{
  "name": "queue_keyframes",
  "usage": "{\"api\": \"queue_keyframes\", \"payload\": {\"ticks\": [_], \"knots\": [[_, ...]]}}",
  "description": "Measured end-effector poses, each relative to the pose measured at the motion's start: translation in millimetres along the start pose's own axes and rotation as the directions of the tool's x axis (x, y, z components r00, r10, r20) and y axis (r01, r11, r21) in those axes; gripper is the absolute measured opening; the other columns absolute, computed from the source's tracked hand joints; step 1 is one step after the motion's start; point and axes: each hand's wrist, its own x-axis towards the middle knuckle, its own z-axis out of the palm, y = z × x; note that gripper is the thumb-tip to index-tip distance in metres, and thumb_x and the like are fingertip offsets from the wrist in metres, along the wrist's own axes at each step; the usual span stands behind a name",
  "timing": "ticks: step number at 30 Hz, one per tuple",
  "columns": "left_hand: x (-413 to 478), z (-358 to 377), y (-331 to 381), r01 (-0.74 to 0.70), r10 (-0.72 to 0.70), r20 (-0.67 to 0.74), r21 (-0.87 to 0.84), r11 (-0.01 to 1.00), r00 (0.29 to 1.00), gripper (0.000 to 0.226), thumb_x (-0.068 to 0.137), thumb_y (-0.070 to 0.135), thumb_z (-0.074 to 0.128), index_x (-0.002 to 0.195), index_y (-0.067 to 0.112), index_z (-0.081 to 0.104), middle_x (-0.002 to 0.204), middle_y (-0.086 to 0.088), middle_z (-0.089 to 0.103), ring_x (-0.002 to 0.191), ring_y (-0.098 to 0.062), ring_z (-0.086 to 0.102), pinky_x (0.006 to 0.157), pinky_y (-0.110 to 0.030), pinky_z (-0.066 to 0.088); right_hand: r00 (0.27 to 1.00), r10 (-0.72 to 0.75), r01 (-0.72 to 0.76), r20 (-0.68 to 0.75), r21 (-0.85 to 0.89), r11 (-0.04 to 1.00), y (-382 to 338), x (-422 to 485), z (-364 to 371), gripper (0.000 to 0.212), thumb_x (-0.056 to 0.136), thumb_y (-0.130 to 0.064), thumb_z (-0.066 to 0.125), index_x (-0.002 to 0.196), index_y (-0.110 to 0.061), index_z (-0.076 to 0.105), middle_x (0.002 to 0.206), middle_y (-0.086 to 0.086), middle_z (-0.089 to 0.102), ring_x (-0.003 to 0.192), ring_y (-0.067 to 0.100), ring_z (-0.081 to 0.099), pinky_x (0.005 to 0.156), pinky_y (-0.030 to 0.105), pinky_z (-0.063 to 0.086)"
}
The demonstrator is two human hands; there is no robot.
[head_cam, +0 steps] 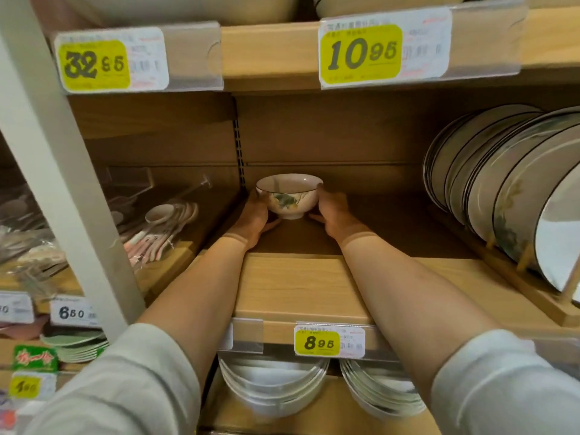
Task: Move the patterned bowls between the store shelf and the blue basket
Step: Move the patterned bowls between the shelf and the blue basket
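One bowl (288,196) deep on the shelf (298,284)
Both the left hand (255,215) and right hand (334,211) clasped it, placing or fetching, unclear; next wanted a level, gentle move.

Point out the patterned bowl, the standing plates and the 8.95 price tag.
patterned bowl (290,200): head view, its painted outer side.
standing plates (489,189): head view, a middle plate's face.
8.95 price tag (317,343): head view, its yellow part.
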Motion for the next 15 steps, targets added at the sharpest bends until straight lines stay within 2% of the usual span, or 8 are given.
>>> {"api": "queue_keyframes", "payload": {"ticks": [4,6,9,11,15], "knots": [[21,0,-5,-0.043,0.043,0.020,0.038,0.998,0.999,0.036,0.104,0.036,0.033,0.137,0.027,0.046,0.135,-0.003,0.054,0.117,-0.021,0.055,0.073,-0.031,0.053,0.996,-0.088,0.082,-0.026,-0.162,0.983,9,23,4,0.047,0.101,-0.044,0.037,0.128,-0.011,0.055,0.126,0.012,0.060,0.106,0.026,0.060,0.094,0.043,0.053],[32,1,-8,-0.070,0.069,0.020,0.043,0.997,0.997,0.036,0.104,0.035,0.038,0.136,0.024,0.047,0.134,-0.005,0.055,0.116,-0.021,0.056,0.075,-0.032,0.054,0.996,-0.085,0.085,0.002,-0.099,0.991,11,32,4,0.048,0.101,-0.044,0.035,0.132,-0.011,0.052,0.128,0.011,0.057,0.105,0.026,0.060,0.091,0.043,0.055],[47,2,-11,-0.078,0.077,0.007,0.038,0.996,0.997,0.039,0.101,0.032,0.047,0.138,0.021,0.046,0.134,-0.006,0.055,0.119,-0.025,0.056,0.087,-0.038,0.055,0.997,-0.069,0.070,0.020,-0.069,0.995,10,43,5,0.049,0.100,-0.045,0.039,0.133,-0.011,0.051,0.128,0.011,0.057,0.095,0.022,0.060,0.089,0.041,0.056],[55,2,-12,-0.090,0.090,0.005,0.032,0.995,0.996,0.043,0.099,0.031,0.051,0.140,0.021,0.043,0.135,-0.007,0.055,0.119,-0.026,0.057,0.090,-0.041,0.054,0.997,-0.078,0.080,0.022,-0.073,0.994,11,52,7,0.049,0.098,-0.044,0.043,0.135,-0.011,0.051,0.129,0.012,0.057,0.103,0.025,0.060,0.089,0.040,0.056],[61,-2,-15,-0.088,0.088,0.024,-0.003,0.996,0.996,0.049,0.097,0.024,0.056,0.142,0.021,0.038,0.138,-0.008,0.052,0.119,-0.026,0.057,0.079,-0.034,0.057,0.996,-0.084,0.083,-0.004,-0.080,0.993,12,65,10,0.045,0.098,-0.039,0.041,0.128,-0.009,0.056,0.124,0.015,0.059,0.106,0.028,0.059,0.094,0.047,0.052]]}}
